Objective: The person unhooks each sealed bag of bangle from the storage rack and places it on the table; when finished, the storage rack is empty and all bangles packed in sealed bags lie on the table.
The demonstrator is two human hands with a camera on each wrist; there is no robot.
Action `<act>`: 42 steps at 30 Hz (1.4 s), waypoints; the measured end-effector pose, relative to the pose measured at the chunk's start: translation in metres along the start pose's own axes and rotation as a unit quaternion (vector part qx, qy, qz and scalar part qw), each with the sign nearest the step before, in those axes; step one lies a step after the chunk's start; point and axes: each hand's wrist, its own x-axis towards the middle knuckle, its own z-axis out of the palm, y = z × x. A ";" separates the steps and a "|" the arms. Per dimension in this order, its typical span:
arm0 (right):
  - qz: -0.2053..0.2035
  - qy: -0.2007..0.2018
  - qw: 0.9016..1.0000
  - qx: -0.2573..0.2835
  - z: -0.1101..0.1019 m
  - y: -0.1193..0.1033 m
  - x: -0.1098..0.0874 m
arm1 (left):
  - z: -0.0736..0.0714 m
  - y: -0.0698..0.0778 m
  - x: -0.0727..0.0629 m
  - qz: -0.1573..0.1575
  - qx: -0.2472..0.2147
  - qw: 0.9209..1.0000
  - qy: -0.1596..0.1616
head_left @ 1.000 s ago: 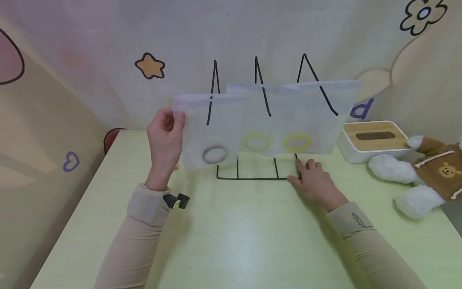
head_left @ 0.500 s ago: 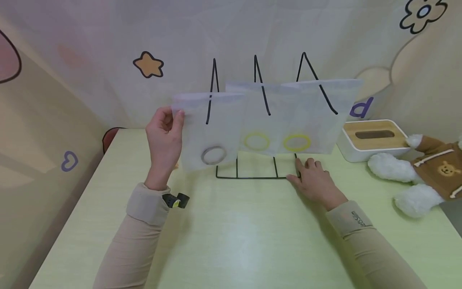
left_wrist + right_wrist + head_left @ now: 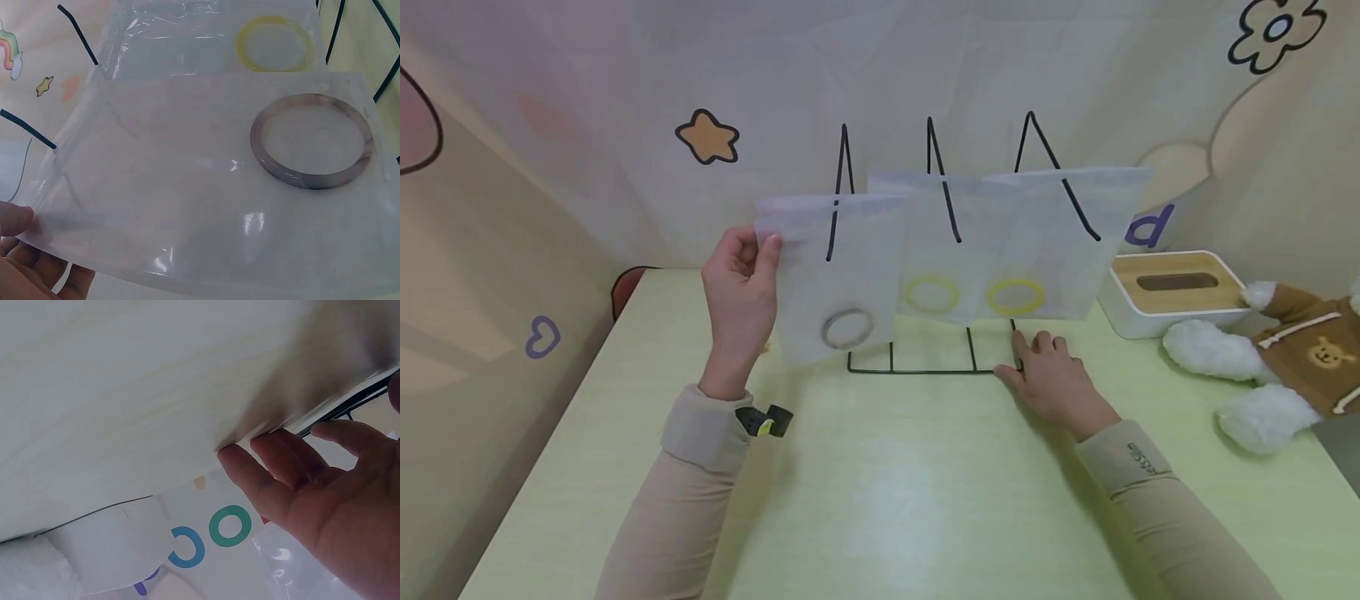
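My left hand pinches the upper left edge of a translucent zip bag between thumb and fingers. A grey-brown bangle lies inside that bag, near its bottom. The bag hangs on the left hook of a black wire display rack. Two more zip bags hang on the middle and right hooks, holding a pale yellow bangle and a brighter yellow bangle. My right hand rests on the table, thumb and forefinger spread and touching the rack base's front right corner.
A white tissue box with a wooden lid stands at the back right. Beside it lies a plush toy in a brown hoodie. A printed curtain hangs behind the pale green table.
The lower end of the left bag has swung slightly downward and its bangle has shifted a little. My left hand keeps its pinch; my right hand stays at the rack base.
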 end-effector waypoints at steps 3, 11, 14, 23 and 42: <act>0.001 0.000 1.000 -0.001 0.000 0.000 -0.001 | 0.000 0.000 0.000 0.001 0.002 1.000 0.003; -0.001 0.005 1.000 -0.003 0.000 -0.002 -0.002 | 0.001 0.001 -0.001 0.001 0.012 1.000 0.014; -0.001 0.007 1.000 -0.005 0.000 -0.002 -0.003 | 0.001 0.002 -0.001 0.001 0.016 1.000 0.023; 0.000 0.006 1.000 -0.003 0.000 -0.003 -0.004 | 0.002 0.003 -0.002 -0.004 0.019 0.999 0.042; 0.003 0.007 1.000 -0.001 -0.001 -0.004 -0.003 | -0.001 0.008 -0.008 0.035 -0.002 0.999 0.020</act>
